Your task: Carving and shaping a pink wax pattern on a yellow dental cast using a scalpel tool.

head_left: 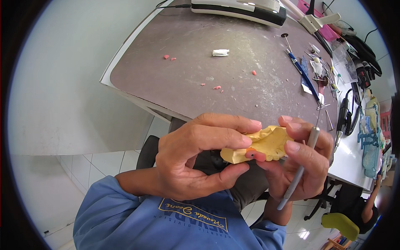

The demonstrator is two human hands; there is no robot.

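Observation:
A yellow plaster dental cast (273,143) is held up in front of my chest, its hollow side facing up. My left hand (183,156) is closed on its left end, fingers over the top and thumb below. My right hand (314,164) grips the right end with its fingertips. That same hand also keeps a slim grey-handled dental instrument (291,187) between its fingers, slanting with the thin tip upward. A small pink piece (259,156) with a dark spot sits on the cast's near edge, beside my right thumb.
On the brown bench (166,83) lie pink crumbs (217,87) and a white roll (221,53). A blue pen-like tool (304,75) and several small burs are at the right, by a handpiece (342,116). A white device (239,9) stands behind. Another person (354,200) sits at far right.

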